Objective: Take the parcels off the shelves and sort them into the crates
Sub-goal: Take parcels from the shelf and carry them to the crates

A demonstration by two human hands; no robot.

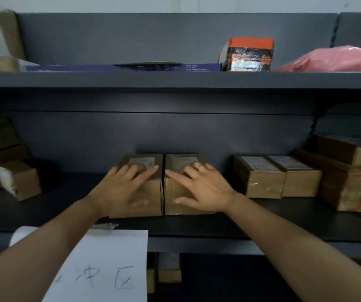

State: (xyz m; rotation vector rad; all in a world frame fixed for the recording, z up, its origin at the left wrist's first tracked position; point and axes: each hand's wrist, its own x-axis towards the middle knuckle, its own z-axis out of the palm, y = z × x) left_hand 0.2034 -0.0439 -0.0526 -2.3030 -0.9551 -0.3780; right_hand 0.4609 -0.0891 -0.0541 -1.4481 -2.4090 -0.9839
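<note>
Two small brown cardboard parcels stand side by side on the middle shelf. My left hand rests on the left parcel, fingers spread over its top and thumb down its front face. My right hand, with a ring on one finger, lies the same way on the right parcel. Both parcels carry white labels on top, partly covered by my fingers. No crate is in view.
Two more taped brown boxes sit to the right, then larger stacked cartons. Boxes stand at the left. The upper shelf holds an orange-and-black box, a pink bag and a flat blue box. A handwritten paper sign hangs from the shelf edge.
</note>
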